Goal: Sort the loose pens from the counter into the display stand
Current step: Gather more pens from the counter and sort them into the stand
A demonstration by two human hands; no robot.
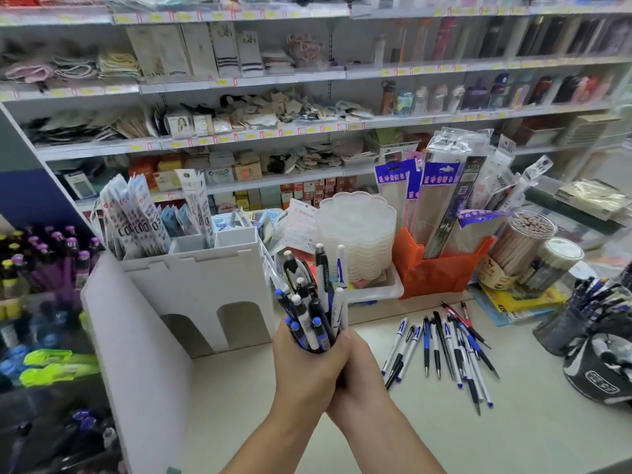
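Both hands clasped together above the surface (239,405), left hand (302,366) and right hand (359,374) with fingers clamped round one upright bundle of pens (313,302), push-button ends up, blue, black and white barrels mixed. Held just in front of the white display stand (205,285), its top compartments stuffed with packaged refills. More loose pens (448,347) lying fanned on the surface to the right of the hands, well apart from the bundle, tips mostly toward the near edge. Beyond those, an orange box (434,271) of long packets. At far right, a dark pen cup (564,326), blurred.
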